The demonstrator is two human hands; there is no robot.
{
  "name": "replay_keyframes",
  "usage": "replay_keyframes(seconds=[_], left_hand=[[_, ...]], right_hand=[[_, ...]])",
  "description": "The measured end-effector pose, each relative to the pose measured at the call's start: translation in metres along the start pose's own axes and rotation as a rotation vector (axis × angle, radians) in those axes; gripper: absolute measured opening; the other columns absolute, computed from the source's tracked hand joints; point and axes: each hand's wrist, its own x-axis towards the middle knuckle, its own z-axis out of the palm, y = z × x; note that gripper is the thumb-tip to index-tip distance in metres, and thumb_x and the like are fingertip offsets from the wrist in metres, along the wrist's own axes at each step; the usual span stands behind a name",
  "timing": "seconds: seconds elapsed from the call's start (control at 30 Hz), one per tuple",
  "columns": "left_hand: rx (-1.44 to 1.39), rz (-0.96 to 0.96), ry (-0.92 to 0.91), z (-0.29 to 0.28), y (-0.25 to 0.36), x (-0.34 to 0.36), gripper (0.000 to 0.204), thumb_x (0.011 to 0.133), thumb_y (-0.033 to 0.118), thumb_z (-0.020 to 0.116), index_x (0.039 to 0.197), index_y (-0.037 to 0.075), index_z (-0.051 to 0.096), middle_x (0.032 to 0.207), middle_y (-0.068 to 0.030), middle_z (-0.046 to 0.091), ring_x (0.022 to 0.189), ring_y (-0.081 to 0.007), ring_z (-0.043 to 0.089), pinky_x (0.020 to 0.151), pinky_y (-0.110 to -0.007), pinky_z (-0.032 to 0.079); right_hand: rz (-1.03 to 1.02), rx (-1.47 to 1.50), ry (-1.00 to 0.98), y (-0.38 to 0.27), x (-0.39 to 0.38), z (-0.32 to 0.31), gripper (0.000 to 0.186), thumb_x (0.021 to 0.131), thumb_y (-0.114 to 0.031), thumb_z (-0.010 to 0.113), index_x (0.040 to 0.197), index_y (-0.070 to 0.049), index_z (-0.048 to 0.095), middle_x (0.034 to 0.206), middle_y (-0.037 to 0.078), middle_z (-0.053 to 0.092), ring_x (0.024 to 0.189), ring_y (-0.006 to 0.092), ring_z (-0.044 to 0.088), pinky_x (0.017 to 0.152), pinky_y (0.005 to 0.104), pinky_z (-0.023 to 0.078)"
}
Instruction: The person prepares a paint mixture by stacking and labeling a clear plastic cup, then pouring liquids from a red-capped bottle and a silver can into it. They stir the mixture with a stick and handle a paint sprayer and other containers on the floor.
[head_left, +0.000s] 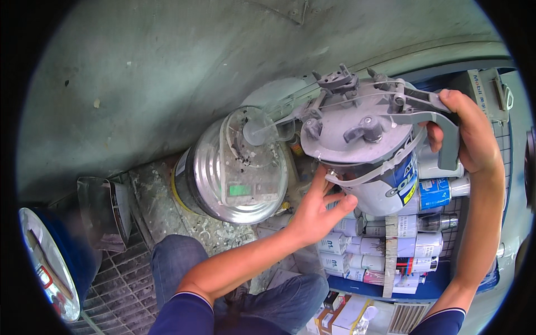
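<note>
A paint can [379, 192] with a grey mixing lid [357, 125] is held up, tilted toward the left. My right hand [472, 131] grips the lid's curved handle [448, 142] at the can's right side. My left hand [315, 215] is closed against the can's lower left side, thumb in front and some fingertips hidden behind it. Left of the lid's spout edge, a translucent plastic cup [258, 127] sits on a paint-spattered scale [254, 173] with a lit green display. The scale rests on a large metal drum [206, 167].
A blue cart [357, 286] on the right holds several small cans and bottles [371, 245]. At far left stands a blue drum [67, 251] beside a clear plastic container [103, 212]. Metal grating [120, 290] covers the floor; cardboard boxes [349, 315] lie below the cart.
</note>
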Motion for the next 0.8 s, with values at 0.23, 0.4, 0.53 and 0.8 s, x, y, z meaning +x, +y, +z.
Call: replay_keyframes(seconds=[0.23, 0.4, 0.53, 0.8], left_hand=[[0.022, -0.005, -0.035, -0.003, 0.006, 0.001, 0.104, 0.096, 0.032, 0.075, 0.165, 0.003, 0.003, 0.164, -0.0179, 0.026, 0.151, -0.0329, 0.034, 0.116, -0.048, 0.039], [0.016, -0.015, -0.049, -0.004, 0.006, 0.001, 0.107, 0.096, 0.034, 0.076, 0.165, 0.003, 0.001, 0.165, -0.0185, 0.024, 0.151, -0.0335, 0.033, 0.116, -0.049, 0.039], [0.007, -0.020, -0.054, -0.006, 0.006, 0.001, 0.110, 0.094, 0.036, 0.077, 0.165, 0.003, -0.001, 0.166, -0.0187, 0.023, 0.151, -0.0341, 0.032, 0.117, -0.049, 0.038], [-0.003, -0.009, -0.057, -0.010, 0.003, 0.003, 0.116, 0.092, 0.041, 0.078, 0.164, 0.000, -0.003, 0.166, -0.0207, 0.021, 0.152, -0.0359, 0.030, 0.118, -0.051, 0.035]], right_hand=[[0.001, -0.006, 0.045, 0.002, 0.002, 0.001, 0.047, 0.107, -0.038, 0.047, 0.091, 0.003, 0.066, 0.061, 0.005, 0.059, 0.054, 0.0150, 0.054, 0.056, 0.0282, 0.047], [0.007, -0.004, 0.069, 0.004, 0.002, 0.002, 0.048, 0.107, -0.038, 0.046, 0.090, 0.003, 0.065, 0.062, 0.004, 0.059, 0.054, 0.0147, 0.054, 0.056, 0.0280, 0.047], [-0.006, -0.005, 0.041, 0.005, 0.004, -0.001, 0.048, 0.107, -0.038, 0.047, 0.091, 0.003, 0.067, 0.062, 0.004, 0.060, 0.053, 0.0138, 0.055, 0.056, 0.0270, 0.048], [0.002, 0.021, 0.031, 0.005, 0.007, -0.001, 0.048, 0.107, -0.037, 0.049, 0.093, 0.003, 0.069, 0.063, 0.003, 0.062, 0.053, 0.0126, 0.057, 0.056, 0.0246, 0.049]])
